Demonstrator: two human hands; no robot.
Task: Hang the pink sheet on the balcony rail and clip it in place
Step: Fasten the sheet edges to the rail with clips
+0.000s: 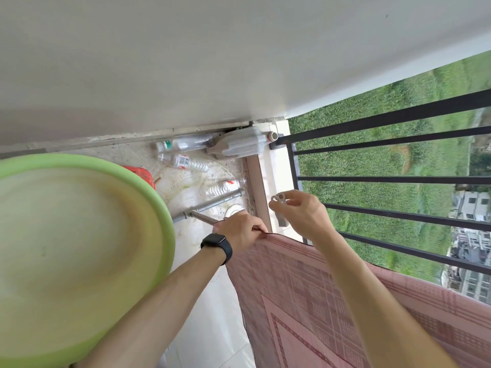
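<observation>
The pink patterned cloth sheet (345, 301) hangs over the black metal balcony rail (398, 179) and fills the view toward 5 o'clock. Near centre, the left hand (239, 229), with a black smartwatch (216, 247) on its wrist, grips the sheet's top edge. At its 2 o'clock, the right hand (300, 213) pinches a white plastic clothes clip (279, 201) near that edge. A round green plastic basin (79, 235) sits at 9 o'clock.
</observation>
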